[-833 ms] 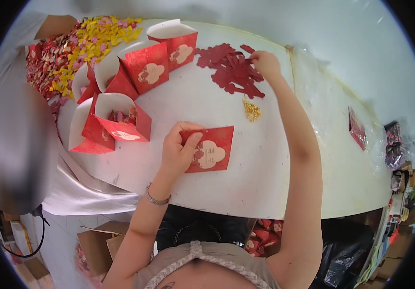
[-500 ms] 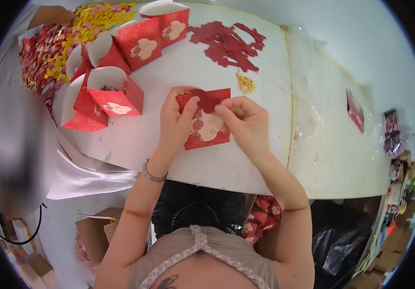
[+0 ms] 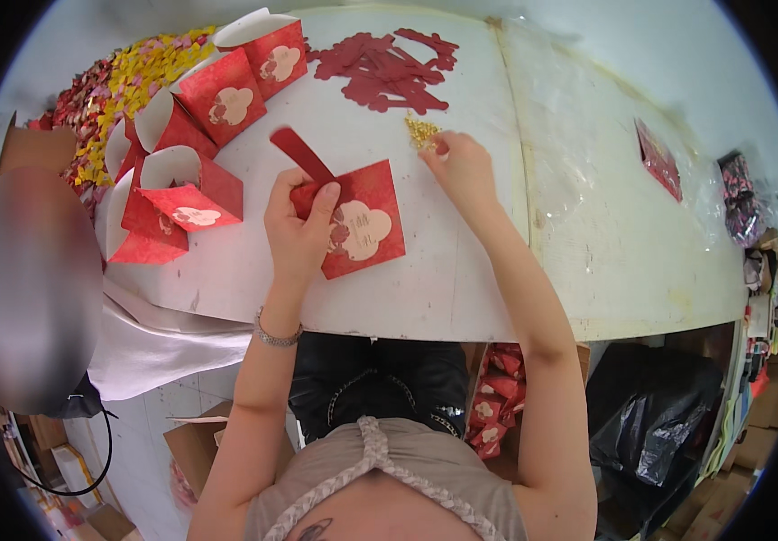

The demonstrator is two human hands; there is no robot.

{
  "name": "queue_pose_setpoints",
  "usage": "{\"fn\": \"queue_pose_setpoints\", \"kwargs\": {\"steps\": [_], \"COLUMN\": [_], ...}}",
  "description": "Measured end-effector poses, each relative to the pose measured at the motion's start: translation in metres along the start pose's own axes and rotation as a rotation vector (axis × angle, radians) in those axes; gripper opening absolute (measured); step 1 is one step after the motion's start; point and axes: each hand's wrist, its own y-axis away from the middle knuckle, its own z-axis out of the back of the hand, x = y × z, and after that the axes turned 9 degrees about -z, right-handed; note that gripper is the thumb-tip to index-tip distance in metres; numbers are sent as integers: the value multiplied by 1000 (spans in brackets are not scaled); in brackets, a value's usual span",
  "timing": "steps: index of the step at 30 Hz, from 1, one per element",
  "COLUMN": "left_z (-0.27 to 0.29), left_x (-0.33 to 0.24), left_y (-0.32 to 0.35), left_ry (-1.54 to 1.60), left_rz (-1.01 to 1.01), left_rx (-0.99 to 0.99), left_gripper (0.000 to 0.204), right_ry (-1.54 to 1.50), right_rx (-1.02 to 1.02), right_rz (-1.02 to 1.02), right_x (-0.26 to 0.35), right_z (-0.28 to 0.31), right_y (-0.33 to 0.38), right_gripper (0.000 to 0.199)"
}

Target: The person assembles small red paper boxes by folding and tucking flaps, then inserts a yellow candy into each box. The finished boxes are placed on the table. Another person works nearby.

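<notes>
My left hand (image 3: 297, 215) is closed around the upper left corner of a flat red gift box (image 3: 387, 194) with a cream flower-shaped patch on its front. From the same grip a dark red paper strip (image 3: 299, 151) with a rounded end sticks up to the left, the thumb pressing near its base. My right hand (image 3: 464, 169) reaches to a small pile of tiny gold-coloured pieces (image 3: 421, 132). Its thumb and forefinger are pinched together at the pile's near edge; whatever lies between the fingertips is too small to make out.
Open red boxes (image 3: 217, 99) stand at the left, one with wrapped bits inside. Behind them spreads a heap of yellow and red wrapped pieces (image 3: 136, 77). Loose dark red strips (image 3: 384, 72) lie at the back. A person sits at my left. Clear plastic (image 3: 560, 126) lies at the right.
My right hand has left the box and strip and moved up to the gold pile. The strip now points up and left from my left hand. The view has shifted slightly.
</notes>
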Motion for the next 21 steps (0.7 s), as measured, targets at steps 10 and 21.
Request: {"fn": "queue_pose_setpoints", "kwargs": {"steps": [10,21], "left_z": [9,6], "left_x": [9,4], "left_y": [-2,0], "left_ry": [25,130], "left_rz": [32,46], "left_rx": [30,31], "left_gripper": [16,11], "right_ry": [-548,-511], "right_rx": [174,33], "right_rz": [-268,282], "right_x": [43,98], "right_z": [27,15], "right_y": [10,69], "right_gripper": [8,13]}}
